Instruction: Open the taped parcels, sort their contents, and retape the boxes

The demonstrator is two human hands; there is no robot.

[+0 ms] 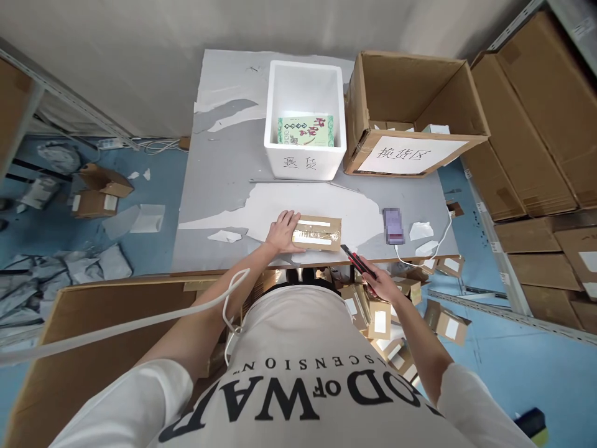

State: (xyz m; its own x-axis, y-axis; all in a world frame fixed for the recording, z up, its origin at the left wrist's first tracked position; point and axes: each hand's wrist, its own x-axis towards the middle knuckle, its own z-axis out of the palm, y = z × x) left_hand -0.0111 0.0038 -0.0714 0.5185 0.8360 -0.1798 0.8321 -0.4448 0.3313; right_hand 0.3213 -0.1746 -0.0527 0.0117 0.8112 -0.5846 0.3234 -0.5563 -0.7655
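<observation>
A small cardboard box (318, 242) with shiny tape across its top lies near the table's front edge. My left hand (283, 233) grips its left end, fingers over the far side and thumb at the near side. In my right hand (383, 283) is a red and black utility knife (360, 264), my fingers closed around its handle. The knife's tip points up and left, just off the box's near right corner. Whether the tip touches the box, I cannot tell.
Behind the box stand a white foam bin (305, 163) holding a green printed package (306, 130) and a large open carton (420, 132). A phone (393, 226) with a white cable lies at right, beside paper scraps (421, 231). A big carton (107, 336) is at lower left.
</observation>
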